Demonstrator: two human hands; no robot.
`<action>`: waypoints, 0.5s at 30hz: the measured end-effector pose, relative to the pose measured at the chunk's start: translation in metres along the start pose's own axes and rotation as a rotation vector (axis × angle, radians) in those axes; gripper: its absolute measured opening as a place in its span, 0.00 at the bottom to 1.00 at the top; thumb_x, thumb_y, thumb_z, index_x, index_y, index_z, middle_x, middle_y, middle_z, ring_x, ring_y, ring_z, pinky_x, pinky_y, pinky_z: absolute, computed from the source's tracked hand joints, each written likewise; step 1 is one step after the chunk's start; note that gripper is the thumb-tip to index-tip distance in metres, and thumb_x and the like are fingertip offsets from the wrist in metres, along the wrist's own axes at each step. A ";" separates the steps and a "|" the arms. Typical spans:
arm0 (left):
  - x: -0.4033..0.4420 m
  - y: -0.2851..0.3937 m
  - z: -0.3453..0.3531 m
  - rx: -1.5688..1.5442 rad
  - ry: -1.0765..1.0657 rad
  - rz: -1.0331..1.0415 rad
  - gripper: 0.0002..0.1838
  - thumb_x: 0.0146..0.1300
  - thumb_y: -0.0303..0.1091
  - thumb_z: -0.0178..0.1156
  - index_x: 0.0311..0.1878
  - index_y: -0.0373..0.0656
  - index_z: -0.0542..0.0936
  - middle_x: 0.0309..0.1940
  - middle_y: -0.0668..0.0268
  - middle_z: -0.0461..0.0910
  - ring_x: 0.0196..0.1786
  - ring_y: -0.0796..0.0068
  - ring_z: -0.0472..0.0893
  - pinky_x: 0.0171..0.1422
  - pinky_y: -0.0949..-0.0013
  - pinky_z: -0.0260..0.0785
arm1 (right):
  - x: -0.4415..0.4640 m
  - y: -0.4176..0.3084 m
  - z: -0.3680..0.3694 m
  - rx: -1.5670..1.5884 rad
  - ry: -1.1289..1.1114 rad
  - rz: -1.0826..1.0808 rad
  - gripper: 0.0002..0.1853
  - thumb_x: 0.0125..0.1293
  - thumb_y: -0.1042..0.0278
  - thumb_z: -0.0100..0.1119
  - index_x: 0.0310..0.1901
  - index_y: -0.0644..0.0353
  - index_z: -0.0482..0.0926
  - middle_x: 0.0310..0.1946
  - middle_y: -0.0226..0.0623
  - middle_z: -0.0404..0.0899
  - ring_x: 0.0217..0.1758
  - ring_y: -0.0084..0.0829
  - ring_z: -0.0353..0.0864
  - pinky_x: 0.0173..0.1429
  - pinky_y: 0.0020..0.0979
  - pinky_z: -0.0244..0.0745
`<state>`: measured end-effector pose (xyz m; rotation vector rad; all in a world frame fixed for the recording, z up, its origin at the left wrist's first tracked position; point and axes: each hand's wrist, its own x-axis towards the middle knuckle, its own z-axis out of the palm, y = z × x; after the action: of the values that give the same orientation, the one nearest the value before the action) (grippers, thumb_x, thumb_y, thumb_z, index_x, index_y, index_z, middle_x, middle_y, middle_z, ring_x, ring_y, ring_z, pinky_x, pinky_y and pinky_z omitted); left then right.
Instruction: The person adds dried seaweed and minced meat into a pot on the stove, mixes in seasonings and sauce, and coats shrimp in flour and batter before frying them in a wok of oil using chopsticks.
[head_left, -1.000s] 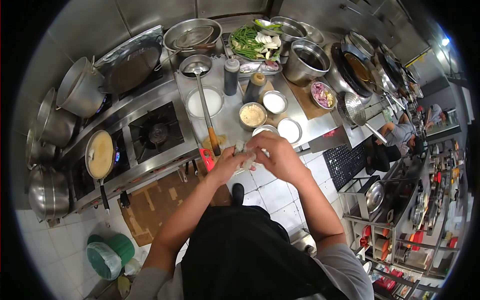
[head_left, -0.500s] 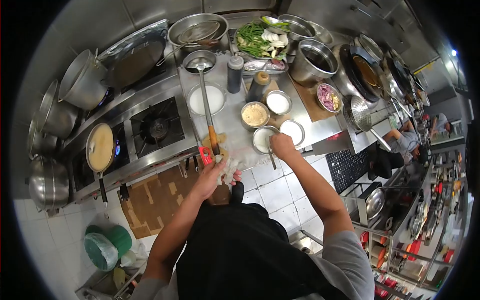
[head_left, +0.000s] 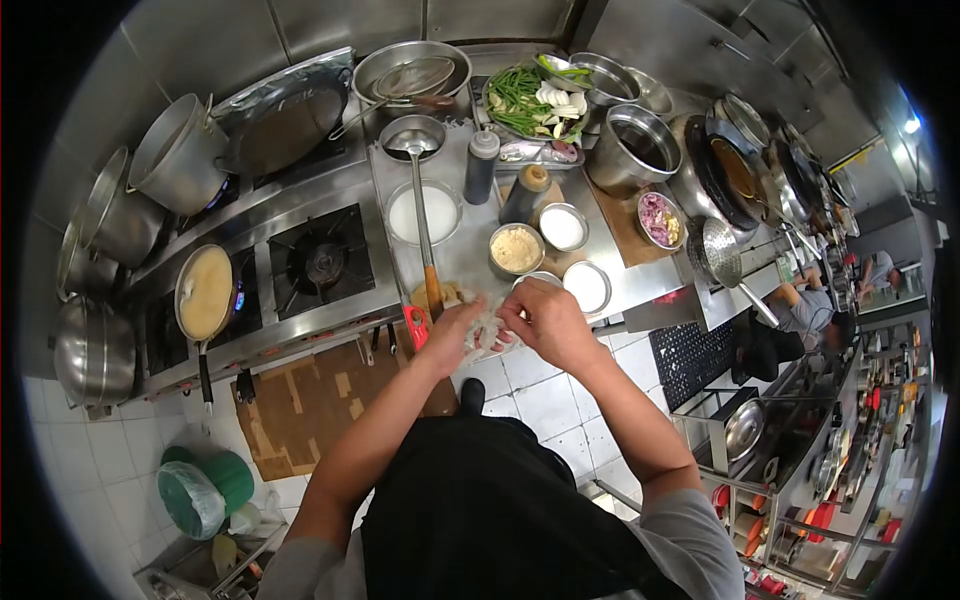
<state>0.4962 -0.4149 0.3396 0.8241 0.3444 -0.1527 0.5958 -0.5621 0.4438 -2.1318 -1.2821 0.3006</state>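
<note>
My left hand (head_left: 455, 335) holds a pale, translucent, crumpled-looking piece (head_left: 484, 332) near the counter's front edge. Close beside it, my right hand (head_left: 548, 318) has its fingers pinched together at the piece's right side; whatever is between them is too small to tell. Partly hidden behind my right hand is a small metal bowl (head_left: 537, 277). Around it stand a bowl of pale crumbly stuff (head_left: 515, 249) and two bowls of white powder (head_left: 563, 227) (head_left: 586, 287). A ladle (head_left: 422, 220) with a wooden handle lies across the counter, left of my hands.
A pan of light liquid (head_left: 205, 292) sits on the stove (head_left: 290, 318) at left, by an unused burner. Bottles (head_left: 482, 165), a vegetable tray and a deep pot (head_left: 634, 150) stand behind. At right are a skimmer (head_left: 716, 250) and another person (head_left: 805, 305). A green bin (head_left: 205, 492) is at lower left.
My right hand has left the small bowl and come back left to the pale piece. My left hand has moved slightly up and right with it. The view has shifted a little.
</note>
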 end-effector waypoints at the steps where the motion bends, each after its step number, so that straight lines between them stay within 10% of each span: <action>1: 0.001 -0.001 0.004 0.000 0.000 0.001 0.25 0.72 0.50 0.45 0.49 0.33 0.75 0.39 0.54 0.81 0.36 0.64 0.83 0.39 0.67 0.76 | 0.004 0.006 0.006 0.034 0.056 -0.056 0.04 0.57 0.78 0.59 0.35 0.66 0.79 0.31 0.45 0.80 0.31 0.43 0.80 0.35 0.35 0.73; 5: -0.009 -0.002 0.014 0.176 0.034 0.024 0.14 0.69 0.39 0.52 0.43 0.35 0.77 0.32 0.58 0.82 0.32 0.69 0.83 0.37 0.70 0.74 | 0.035 0.060 0.022 0.031 0.243 0.006 0.04 0.55 0.77 0.60 0.33 0.65 0.79 0.29 0.45 0.80 0.30 0.44 0.81 0.35 0.38 0.74; 15: -0.043 -0.022 -0.008 0.107 0.121 -0.088 0.13 0.67 0.37 0.58 0.47 0.36 0.74 0.36 0.58 0.81 0.36 0.71 0.82 0.38 0.71 0.76 | 0.108 0.190 0.096 -0.555 -0.212 0.137 0.08 0.58 0.69 0.54 0.30 0.62 0.82 0.31 0.49 0.83 0.37 0.45 0.84 0.41 0.42 0.80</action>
<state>0.4484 -0.4237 0.3341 0.9260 0.4902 -0.2054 0.7386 -0.4944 0.2648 -2.7230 -1.4677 0.2534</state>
